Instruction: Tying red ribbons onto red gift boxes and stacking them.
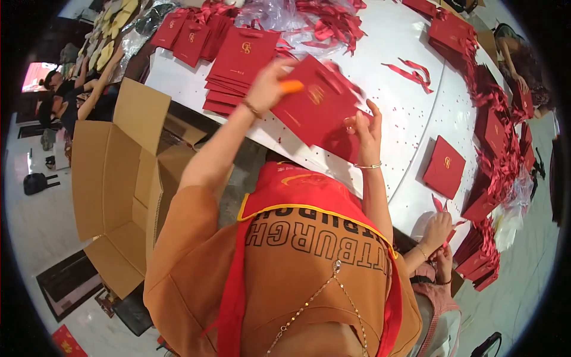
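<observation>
Head view. The person stands at a white tabletop (410,89) and holds a flat red paper bag (318,116) up over its near edge with both hands. The left hand (269,85) is closed on the bag's upper left part, with an orange piece (291,87) at the fingers; what that piece is cannot be told. The right hand (366,128) grips the bag's right edge, thumb and fingers pinched on the card, a bracelet at the wrist. The bag is tilted, its gold emblem facing up, clear of the tabletop.

Judged from the grip, the step in hand looks like the fitting or checking of one bag; the next move would call for a steady pinch by the right hand while the left works at the top edge.

Packages: a stack of like red bags (241,59), each with a gold emblem, lies fanned behind the left hand; more lie flat at the far left. A single bag (444,166) lies alone at the right, near a long row of standing bags (493,137) along the right edge. Loose red ribbons (333,21) pile at the far centre, by clear plastic wrap. An open brown carton (119,172) stands on the floor at the left. Another person's hands (437,235) work at the lower right.
</observation>
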`<action>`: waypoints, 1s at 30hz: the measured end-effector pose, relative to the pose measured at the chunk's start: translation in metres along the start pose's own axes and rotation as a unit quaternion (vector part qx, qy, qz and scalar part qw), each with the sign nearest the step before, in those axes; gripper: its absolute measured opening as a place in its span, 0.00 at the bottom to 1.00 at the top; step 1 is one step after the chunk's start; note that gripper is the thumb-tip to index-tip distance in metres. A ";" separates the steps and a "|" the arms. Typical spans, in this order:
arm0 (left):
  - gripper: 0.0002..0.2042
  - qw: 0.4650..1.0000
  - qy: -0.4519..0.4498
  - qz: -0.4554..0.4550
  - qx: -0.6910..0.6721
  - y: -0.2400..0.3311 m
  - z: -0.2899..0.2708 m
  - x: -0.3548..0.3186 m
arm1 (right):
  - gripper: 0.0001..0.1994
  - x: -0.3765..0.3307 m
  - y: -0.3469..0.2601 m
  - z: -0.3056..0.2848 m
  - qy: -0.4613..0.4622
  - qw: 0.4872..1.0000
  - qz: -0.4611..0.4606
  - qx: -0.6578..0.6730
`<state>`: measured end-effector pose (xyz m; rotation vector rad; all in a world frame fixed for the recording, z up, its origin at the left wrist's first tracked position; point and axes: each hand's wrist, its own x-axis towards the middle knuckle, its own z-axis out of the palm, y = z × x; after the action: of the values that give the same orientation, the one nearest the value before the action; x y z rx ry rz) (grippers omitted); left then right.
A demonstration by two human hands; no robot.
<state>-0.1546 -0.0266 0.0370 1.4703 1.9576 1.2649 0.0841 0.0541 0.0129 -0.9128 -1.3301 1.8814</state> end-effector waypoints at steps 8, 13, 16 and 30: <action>0.21 0.960 0.196 -0.086 0.182 -0.131 -0.127 0.040 | 0.13 0.012 0.021 -0.017 -0.026 0.997 0.008 -0.073; 0.15 0.896 0.201 -0.166 0.359 -0.107 -0.089 0.056 | 0.10 0.025 0.027 -0.036 0.037 0.987 -0.026 -0.155; 0.14 0.891 0.247 0.050 0.378 -0.067 -0.061 0.087 | 0.10 0.026 0.026 -0.042 0.053 0.979 -0.015 -0.197; 0.08 0.947 0.106 0.015 0.302 -0.073 0.091 0.139 | 0.10 0.012 0.031 -0.055 0.054 0.969 -0.012 -0.242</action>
<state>-0.1802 0.1343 -0.0423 1.6839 2.6385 0.8963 0.1198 0.0829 -0.0323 -1.2112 -1.7607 1.4837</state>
